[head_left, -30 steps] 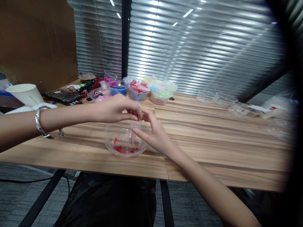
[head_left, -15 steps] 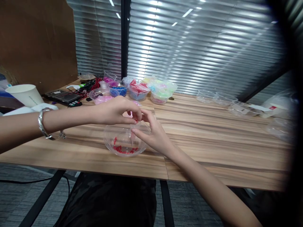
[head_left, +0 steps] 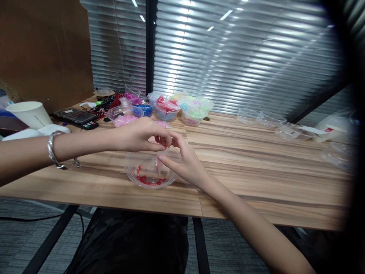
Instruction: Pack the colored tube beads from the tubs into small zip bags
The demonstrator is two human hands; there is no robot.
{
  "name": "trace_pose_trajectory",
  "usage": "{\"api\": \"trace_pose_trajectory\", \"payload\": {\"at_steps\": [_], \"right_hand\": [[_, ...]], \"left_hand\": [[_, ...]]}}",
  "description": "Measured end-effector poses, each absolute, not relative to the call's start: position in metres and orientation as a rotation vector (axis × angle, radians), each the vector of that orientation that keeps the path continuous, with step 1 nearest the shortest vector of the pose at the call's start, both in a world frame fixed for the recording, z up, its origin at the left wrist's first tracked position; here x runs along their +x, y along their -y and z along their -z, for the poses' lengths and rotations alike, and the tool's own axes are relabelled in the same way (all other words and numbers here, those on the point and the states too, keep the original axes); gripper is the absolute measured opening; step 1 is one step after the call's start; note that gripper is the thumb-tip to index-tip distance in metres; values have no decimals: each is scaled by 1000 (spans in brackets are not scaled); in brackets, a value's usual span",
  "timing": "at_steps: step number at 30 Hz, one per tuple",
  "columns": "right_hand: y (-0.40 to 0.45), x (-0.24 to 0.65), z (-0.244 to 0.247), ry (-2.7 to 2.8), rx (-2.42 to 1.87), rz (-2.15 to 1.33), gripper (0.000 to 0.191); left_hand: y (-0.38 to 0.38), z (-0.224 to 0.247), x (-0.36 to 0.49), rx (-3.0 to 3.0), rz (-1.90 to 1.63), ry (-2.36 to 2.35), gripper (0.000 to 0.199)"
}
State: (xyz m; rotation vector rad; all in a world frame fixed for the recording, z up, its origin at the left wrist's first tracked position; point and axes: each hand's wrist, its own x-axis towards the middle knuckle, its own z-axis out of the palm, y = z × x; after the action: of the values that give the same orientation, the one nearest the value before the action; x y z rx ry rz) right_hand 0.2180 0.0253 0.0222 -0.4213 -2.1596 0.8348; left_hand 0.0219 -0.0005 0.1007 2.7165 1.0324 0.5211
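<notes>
A clear round plastic bowl point(head_left: 130, 177) stands on the wooden table in front of me, with small shiny red pieces point(head_left: 149, 182) along its bottom. Above its far rim my two hands meet at the fingertips. My left hand point(head_left: 139, 135), a silver bracelet at its wrist, pinches a small red piece point(head_left: 164, 147) mostly covered by the fingers. My right hand point(head_left: 186, 160) is closed around the upper part of a small clear plastic bag point(head_left: 159, 166), whose pointed lower end hangs over the bowl. The fingers hide the bag's mouth.
Tubs with pink point(head_left: 125, 120), blue point(head_left: 144, 109) and red point(head_left: 167, 108) contents line the back, beside pale bags point(head_left: 196, 108). A paper cup point(head_left: 31, 114) and a black device point(head_left: 75, 118) stand left. Clear containers point(head_left: 270, 118) sit far right, near the blinds.
My left wrist and bracelet have shifted very slightly to the right. My right hand, the bag and the bowl look the same.
</notes>
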Motion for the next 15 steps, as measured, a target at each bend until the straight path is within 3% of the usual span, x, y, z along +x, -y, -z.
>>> {"api": "trace_pose_trajectory", "payload": {"at_steps": [15], "right_hand": [[-27,218,-19,2154,-434,-812,55]], "left_hand": [[-1,-102,22,2742,-540,-985,17]]}}
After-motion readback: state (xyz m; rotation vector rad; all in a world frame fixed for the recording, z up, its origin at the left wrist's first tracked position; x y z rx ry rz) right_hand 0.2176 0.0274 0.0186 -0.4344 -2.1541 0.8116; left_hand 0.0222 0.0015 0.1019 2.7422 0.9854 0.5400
